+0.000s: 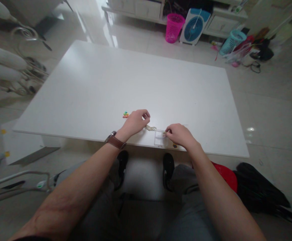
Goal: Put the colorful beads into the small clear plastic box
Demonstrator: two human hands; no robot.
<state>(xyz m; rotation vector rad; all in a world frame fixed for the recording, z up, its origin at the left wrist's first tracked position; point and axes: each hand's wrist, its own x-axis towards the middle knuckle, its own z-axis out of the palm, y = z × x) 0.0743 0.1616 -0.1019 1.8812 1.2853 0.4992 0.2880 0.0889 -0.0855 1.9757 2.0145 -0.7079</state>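
My left hand is above the table near its front edge, thumb and fingers curled together; anything between them is too small to make out. A pale, bead-like chain lies on the table just beside its thumb, partly under the hand. A small cluster of green, yellow and orange pieces sits to the left of this hand. My right hand has its fingertips pinched over a clear compartment box, at some small pinkish pieces in it. What the pinch holds is hidden.
A small dark and yellow item lies by the table's front edge, under my right wrist. The white table spreads ahead. Beyond it on the floor stand a pink basket, a blue-white fan and a light-blue basket.
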